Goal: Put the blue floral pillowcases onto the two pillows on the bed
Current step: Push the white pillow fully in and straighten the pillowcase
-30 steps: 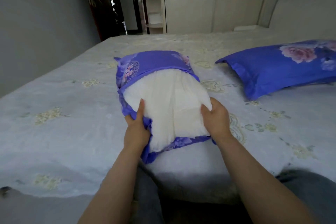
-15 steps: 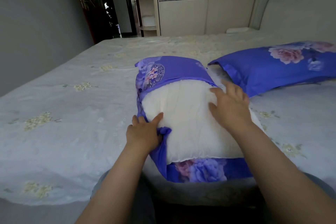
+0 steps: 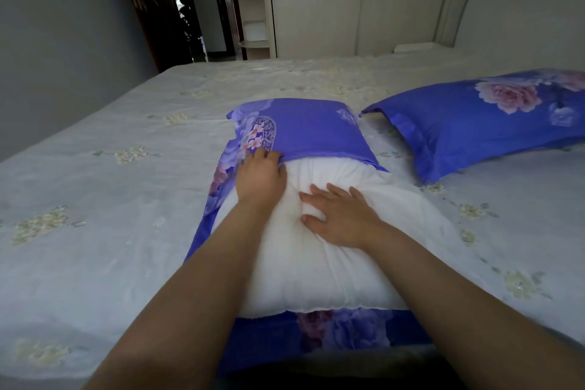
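A plump white pillow [image 3: 316, 250] with a soft, slightly crinkled cotton skin lies lengthwise on the bed, its near end bulging and rounded. Its far end sits inside a smooth blue floral pillowcase [image 3: 304, 130], whose open hem runs across the pillow's upper third. More of the same printed fabric lies flat under the pillow, showing as a strip along its left side and as a broad band with purple roses at the near edge.

The left hand [image 3: 261, 179] rests at the case's opening, on the left part of the pillow; its fingertips [image 3: 264, 153] curl onto the hem, though whether they actually pinch the cloth cannot be told. The right hand [image 3: 340, 215] lies flat on the middle of the bare pillow, fingers spread and straight, pressing a shallow dimple with radiating creases into the filling. The two hands are just beside each other, the left farther up the pillow.

To the right, near but apart, a second pillow in a matching blue pillowcase with a large pink rose [image 3: 481, 123] lies fully covered, its flat flanged border pointing toward the first. Both rest on a pale, thin bedspread with cream embroidered flowers [image 3: 95, 199], faintly wrinkled.
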{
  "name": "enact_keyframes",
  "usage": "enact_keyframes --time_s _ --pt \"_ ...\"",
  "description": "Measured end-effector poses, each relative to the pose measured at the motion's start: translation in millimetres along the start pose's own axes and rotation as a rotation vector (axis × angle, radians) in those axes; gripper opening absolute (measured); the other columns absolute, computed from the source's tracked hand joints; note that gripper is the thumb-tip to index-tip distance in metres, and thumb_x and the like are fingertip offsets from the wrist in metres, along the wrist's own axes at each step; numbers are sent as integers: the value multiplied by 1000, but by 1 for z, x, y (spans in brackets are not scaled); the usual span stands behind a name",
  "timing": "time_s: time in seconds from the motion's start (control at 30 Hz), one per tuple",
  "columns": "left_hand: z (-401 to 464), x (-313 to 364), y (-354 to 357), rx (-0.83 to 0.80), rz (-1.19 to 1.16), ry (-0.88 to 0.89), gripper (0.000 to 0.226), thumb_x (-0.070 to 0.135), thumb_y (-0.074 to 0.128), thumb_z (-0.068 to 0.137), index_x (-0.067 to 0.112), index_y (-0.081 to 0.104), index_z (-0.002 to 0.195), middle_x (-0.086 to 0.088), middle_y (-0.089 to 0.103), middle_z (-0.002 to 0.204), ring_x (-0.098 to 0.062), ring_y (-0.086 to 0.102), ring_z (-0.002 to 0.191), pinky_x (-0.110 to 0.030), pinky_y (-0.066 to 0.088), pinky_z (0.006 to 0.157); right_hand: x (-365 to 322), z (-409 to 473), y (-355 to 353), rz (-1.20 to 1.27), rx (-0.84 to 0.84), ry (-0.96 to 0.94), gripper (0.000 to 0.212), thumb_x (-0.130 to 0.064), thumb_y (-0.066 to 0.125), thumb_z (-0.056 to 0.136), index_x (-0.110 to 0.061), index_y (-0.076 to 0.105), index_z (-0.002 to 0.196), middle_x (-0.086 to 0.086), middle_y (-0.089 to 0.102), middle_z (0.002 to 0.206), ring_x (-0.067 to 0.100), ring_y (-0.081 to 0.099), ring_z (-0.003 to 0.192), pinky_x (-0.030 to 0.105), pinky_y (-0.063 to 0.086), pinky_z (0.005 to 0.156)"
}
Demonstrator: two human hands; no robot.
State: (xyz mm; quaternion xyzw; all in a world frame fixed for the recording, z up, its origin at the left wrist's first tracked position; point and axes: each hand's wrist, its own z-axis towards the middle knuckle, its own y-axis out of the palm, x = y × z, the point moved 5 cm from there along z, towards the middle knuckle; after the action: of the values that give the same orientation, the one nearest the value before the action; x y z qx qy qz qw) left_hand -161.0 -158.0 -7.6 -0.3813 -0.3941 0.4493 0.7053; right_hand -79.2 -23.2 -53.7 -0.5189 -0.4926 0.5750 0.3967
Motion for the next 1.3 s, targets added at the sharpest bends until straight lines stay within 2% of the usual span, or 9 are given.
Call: enact_keyframes --time_s 0.1,0.2,0.37,0.47,0.6,0.83,0.97,1.17,1.3 --pt "-2 2 3 255 -100 67 24 5 52 83 7 66 102 -13 65 96 -34 62 88 -38 49 71 4 3 -2 63 79 43 58 -59 36 91 -32 29 143 -7 30 152 19 27 140 44 15 115" --pt "-18 6 3 443 -118 199 24 5 44 76 6 63 91 -12 64 84 -30 60 75 -35 45 67 13 7 -20 170 442 207 49 -50 44 91 -19 37 127 2 62 121 27 59 108 39 45 90" --pt "-39 16 7 460 -206 295 9 9 39 80 10 47 83 -13 54 72 -29 51 64 -34 31 64 -5 26 -46 -235 822 168 54 -48 65 72 -14 55 113 11 56 100 31 53 87 39 40 75" --pt "-39 11 11 371 -245 252 17 16 37 85 6 50 81 -14 54 64 -31 55 56 -35 36 54 -5 43 -52 -251 792 110 33 -31 61 77 -14 58 105 11 56 99 31 53 88 39 38 76" --pt "-39 -4 12 311 -156 185 30 41 47 83 11 52 77 -7 58 65 -27 57 58 -27 35 47 78 30 -52 -29 708 382 31 -10 46 87 -15 54 117 13 55 114 35 55 100 41 42 79" --pt "-51 -19 12 325 -357 -65 12 1 50 72 10 51 80 -7 57 77 -30 55 68 -33 39 54 152 -12 2 150 567 670 29 -22 41 93 -8 60 109 18 60 109 36 59 94 37 42 72" --pt "-52 -22 3 387 -323 -41 27 10 49 80 12 64 102 -8 67 96 -30 63 86 -33 48 65 118 -7 -33 105 900 361 38 -24 40 83 -9 65 106 17 63 96 39 56 90 44 45 72" --pt "-52 -1 -3 519 -194 201 28 23 47 88 8 70 93 -10 66 83 -29 62 73 -31 46 57 37 22 -51 -59 754 -10 45 -44 58 78 -16 61 112 9 59 102 31 56 93 40 43 80" --pt "-58 -3 -6 556 -212 283 26 21 49 89 10 71 99 -9 63 80 -26 59 72 -31 41 61 13 20 -51 -156 873 -62 30 -27 54 76 -14 65 101 8 63 88 31 62 77 36 47 67"
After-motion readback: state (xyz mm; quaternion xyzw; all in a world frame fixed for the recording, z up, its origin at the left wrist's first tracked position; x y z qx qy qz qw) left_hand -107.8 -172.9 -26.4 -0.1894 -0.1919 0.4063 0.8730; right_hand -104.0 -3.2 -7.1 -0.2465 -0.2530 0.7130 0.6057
